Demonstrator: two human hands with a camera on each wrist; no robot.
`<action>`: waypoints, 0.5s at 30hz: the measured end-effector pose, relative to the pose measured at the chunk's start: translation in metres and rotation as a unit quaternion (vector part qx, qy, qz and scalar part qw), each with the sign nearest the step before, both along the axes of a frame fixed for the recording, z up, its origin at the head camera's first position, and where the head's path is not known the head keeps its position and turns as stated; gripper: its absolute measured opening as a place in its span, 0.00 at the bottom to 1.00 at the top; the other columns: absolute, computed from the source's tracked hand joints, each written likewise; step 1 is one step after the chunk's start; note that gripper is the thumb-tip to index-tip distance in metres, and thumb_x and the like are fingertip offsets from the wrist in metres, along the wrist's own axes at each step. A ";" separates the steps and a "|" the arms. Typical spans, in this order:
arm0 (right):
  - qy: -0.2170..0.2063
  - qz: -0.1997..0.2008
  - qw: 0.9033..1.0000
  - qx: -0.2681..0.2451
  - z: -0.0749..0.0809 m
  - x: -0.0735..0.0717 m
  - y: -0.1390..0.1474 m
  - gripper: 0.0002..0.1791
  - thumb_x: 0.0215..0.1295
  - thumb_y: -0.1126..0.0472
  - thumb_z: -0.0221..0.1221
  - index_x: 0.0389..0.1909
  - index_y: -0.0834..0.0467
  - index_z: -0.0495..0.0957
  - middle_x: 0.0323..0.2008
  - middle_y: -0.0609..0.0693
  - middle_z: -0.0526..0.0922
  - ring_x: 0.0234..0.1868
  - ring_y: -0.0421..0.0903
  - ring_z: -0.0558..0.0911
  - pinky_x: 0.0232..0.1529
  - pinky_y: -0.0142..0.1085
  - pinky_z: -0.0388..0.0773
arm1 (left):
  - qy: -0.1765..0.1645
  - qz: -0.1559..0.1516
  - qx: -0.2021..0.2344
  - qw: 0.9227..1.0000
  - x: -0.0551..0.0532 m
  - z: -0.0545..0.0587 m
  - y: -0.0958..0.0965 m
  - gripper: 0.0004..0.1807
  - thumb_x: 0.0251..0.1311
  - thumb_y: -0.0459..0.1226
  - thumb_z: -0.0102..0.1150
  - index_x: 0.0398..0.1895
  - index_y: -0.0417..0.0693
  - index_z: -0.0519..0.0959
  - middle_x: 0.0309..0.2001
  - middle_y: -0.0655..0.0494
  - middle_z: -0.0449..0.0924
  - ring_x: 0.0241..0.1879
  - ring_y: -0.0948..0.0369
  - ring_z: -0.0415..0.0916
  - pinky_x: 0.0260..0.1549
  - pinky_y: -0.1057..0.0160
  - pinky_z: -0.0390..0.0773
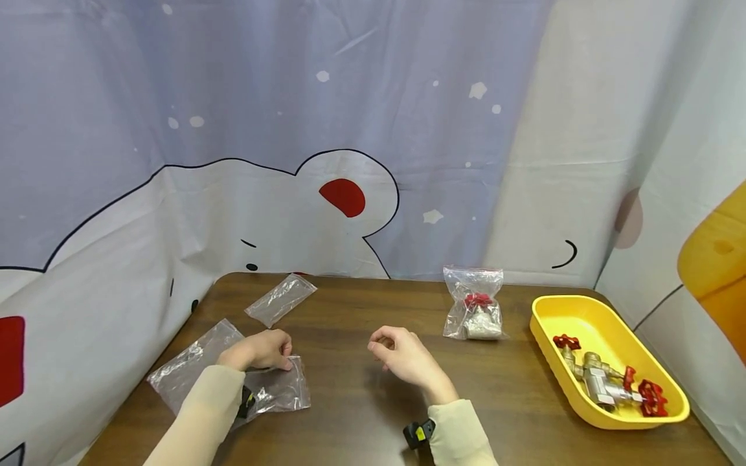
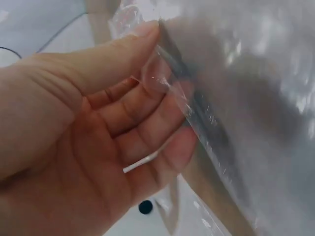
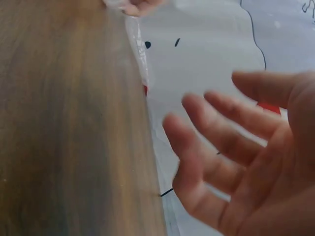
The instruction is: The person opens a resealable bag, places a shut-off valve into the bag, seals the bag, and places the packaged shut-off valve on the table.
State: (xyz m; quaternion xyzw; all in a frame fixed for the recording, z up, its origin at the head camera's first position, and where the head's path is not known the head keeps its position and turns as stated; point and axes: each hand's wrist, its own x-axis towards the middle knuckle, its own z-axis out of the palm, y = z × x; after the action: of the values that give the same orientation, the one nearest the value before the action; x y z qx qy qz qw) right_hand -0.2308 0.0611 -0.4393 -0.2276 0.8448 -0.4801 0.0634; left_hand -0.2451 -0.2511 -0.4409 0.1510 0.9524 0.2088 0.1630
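Note:
Over the left part of the table, my left hand (image 1: pixel 261 350) pinches the edge of a clear plastic bag (image 1: pixel 283 390) between thumb and fingers. In the left wrist view the thumb lies on the film of the bag (image 2: pixel 261 83), and the other fingers curl behind its edge. My right hand (image 1: pixel 409 364) hovers above the middle of the table, holding nothing. Its fingers are loosely bent and spread apart in the right wrist view. More clear plastic film (image 1: pixel 195 362) lies on the table left of my left hand; whether it is a separate bag I cannot tell.
A small flat clear bag (image 1: pixel 282 300) lies near the back edge. A zip bag (image 1: pixel 474 285) holding a red-handled valve (image 1: pixel 482 323) stands back right. At the right, a yellow tray (image 1: pixel 542 343) holds several metal valves (image 1: pixel 597 383) with red handles. A printed curtain (image 1: pixel 373 97) hangs behind the table.

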 end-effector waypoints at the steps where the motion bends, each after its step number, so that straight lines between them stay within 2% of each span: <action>1: 0.005 0.018 1.000 0.006 0.000 0.000 -0.001 0.06 0.69 0.60 0.58 0.39 0.57 0.81 0.26 0.47 0.81 0.24 0.54 0.82 0.26 0.36 0.75 | -0.001 -0.006 0.017 1.000 0.000 0.001 0.002 0.15 0.52 0.33 0.71 0.22 0.47 0.70 0.20 0.61 0.69 0.22 0.64 0.65 0.24 0.65 0.65; 4: 0.022 0.068 0.997 0.020 -0.002 0.000 -0.004 0.06 0.69 0.63 0.56 0.41 0.56 0.81 0.28 0.48 0.82 0.27 0.54 0.83 0.28 0.34 0.76 | 0.005 -0.029 0.074 0.997 -0.002 0.007 0.011 0.14 0.54 0.32 0.69 0.26 0.44 0.70 0.20 0.60 0.70 0.20 0.65 0.66 0.23 0.65 0.66; 6: 0.039 0.086 0.995 0.024 -0.002 -0.002 -0.004 0.07 0.69 0.66 0.55 0.43 0.56 0.81 0.29 0.52 0.83 0.28 0.53 0.83 0.29 0.34 0.76 | 0.013 -0.046 0.105 0.993 -0.003 0.011 0.022 0.14 0.55 0.32 0.69 0.28 0.43 0.69 0.19 0.60 0.70 0.20 0.65 0.66 0.22 0.66 0.66; 9: 0.066 0.086 0.994 0.033 -0.001 -0.006 -0.001 0.09 0.68 0.69 0.54 0.44 0.58 0.81 0.31 0.53 0.83 0.28 0.50 0.83 0.29 0.34 0.76 | 0.016 -0.065 0.145 0.987 -0.005 0.015 0.041 0.13 0.57 0.32 0.68 0.31 0.43 0.70 0.20 0.60 0.70 0.21 0.66 0.66 0.23 0.66 0.66; 15: 0.097 0.072 0.991 0.051 0.004 -0.014 0.016 0.09 0.65 0.68 0.59 0.44 0.59 0.81 0.33 0.46 0.84 0.29 0.40 0.80 0.33 0.34 0.76 | 0.013 -0.094 0.199 0.975 -0.005 0.019 0.077 0.07 0.61 0.31 0.64 0.35 0.44 0.74 0.27 0.60 0.77 0.27 0.64 0.72 0.27 0.64 0.72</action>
State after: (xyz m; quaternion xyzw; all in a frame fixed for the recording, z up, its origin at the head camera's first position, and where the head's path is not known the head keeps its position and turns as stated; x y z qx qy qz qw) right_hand -0.2445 0.0771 -0.4352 -0.3296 0.8519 -0.4060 0.0269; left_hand -0.2496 -0.1737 -0.4217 0.2719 0.8755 0.3757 0.1358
